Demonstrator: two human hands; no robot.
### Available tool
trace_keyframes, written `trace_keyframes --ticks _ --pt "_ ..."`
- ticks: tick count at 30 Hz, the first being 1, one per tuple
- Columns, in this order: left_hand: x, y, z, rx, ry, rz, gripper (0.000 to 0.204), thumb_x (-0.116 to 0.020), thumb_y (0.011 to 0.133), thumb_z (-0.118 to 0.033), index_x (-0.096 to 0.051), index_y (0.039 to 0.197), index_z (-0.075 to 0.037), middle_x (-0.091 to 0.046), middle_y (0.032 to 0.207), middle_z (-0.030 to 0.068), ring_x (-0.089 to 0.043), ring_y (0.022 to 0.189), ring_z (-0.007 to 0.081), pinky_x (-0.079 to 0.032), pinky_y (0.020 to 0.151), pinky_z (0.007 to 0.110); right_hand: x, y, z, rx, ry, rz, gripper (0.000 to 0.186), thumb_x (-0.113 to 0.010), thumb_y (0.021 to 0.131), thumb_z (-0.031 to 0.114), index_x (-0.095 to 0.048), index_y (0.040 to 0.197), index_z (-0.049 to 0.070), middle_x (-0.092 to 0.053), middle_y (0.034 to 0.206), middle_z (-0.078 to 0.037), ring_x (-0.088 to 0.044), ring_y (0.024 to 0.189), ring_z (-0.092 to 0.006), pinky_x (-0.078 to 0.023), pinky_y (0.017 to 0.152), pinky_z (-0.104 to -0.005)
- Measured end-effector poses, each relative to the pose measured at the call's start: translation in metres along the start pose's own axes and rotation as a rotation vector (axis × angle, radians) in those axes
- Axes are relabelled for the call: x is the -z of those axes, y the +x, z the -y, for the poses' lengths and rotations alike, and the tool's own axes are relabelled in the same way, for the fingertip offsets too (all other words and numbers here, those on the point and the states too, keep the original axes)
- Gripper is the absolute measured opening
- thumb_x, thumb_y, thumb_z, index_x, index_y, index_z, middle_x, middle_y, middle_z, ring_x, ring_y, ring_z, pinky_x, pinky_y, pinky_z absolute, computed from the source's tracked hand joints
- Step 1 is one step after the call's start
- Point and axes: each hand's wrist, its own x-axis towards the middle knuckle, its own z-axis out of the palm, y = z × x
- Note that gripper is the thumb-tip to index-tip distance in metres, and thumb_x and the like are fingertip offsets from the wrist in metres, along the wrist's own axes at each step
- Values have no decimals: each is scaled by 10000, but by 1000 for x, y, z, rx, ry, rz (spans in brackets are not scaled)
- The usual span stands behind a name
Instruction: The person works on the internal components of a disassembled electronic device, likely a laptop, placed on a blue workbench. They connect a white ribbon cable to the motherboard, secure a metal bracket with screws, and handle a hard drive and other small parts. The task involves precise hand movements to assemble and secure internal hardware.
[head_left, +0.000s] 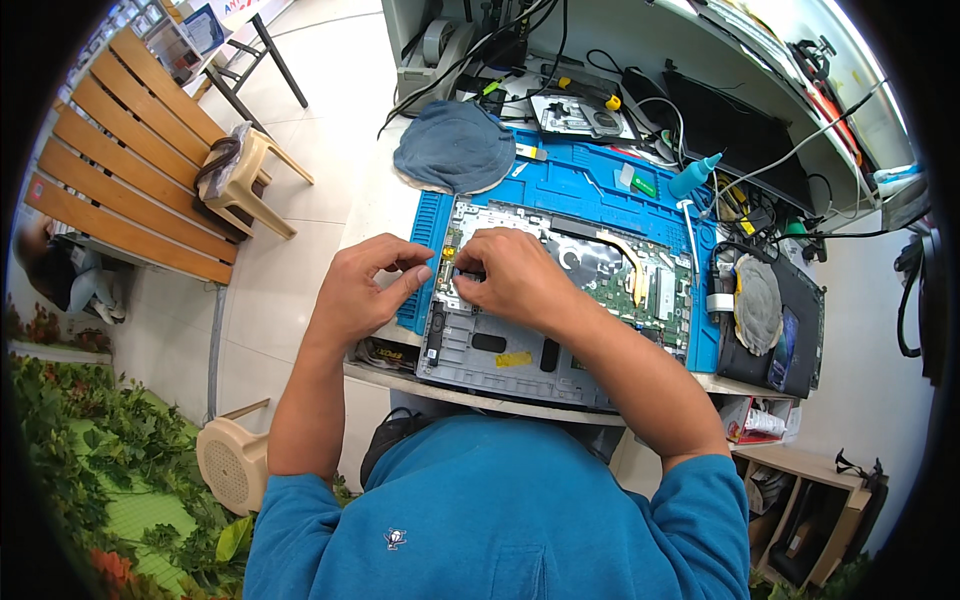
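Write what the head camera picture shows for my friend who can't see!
A person's right hand is at the left edge of an opened laptop on a blue mat, with the left hand close beside it. Beyond the laptop are a round cloth, left, and a blue bottle, right.

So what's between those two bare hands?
The head view shows a sliver of blue ridged mat, then the opened grey laptop's left edge, between the left hand and right hand.

Right fingers (476, 252) partly hidden, shirt (470, 500) cut off
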Motion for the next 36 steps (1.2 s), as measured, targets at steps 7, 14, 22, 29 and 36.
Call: trace_keyframes --ticks 7,14,22,29,36 --pt "-3 -1 -1 7 -6 7 220 -872 987 -118 -858 1181 -15 -837 1050 108 -743 885 192 -588 817 342 2 2 3 20 18 -10 264 -843 915 210 -822 1043 -21 -811 1001 -184 -801 951 -352 -640 867 -449" --pt "-7 13 -11 232 12 135 216 -882 994 -183 -859 1072 18 -754 807 54 -601 683 96 -475 626 303 0 -9 4 7 -4 -98 245 -839 914 203 -823 1080 22 -814 988 -156 -789 958 -331 -636 840 -452" --pt "-16 26 -11 403 -146 215 275 -842 1037 -242 -827 987 29 -674 755 -28 -527 696 44 -410 607 270 0 -20 3 101 92 -207 255 -865 907 212 -804 1082 38 -818 1020 -168 -768 1006 -373 -625 911 -495" --pt "-18 23 0 423 -295 223 278 -775 1094 -262 -811 1042 9 -684 828 -51 -523 736 32 -397 639 243 -1 -24 2 50 173 -221 263 -885 924 175 -832 1145 44 -824 1022 -159 -786 973 -343 -631 881 -467" --pt "-18 23 3 465 -316 243 289 -771 1102 -282 -811 1054 0 -687 836 -55 -523 730 20 -393 633 230 0 -23 3 10 254 -221 246 -899 914 187 -871 1121 57 -827 974 -160 -802 918 -321 -639 853 -429"
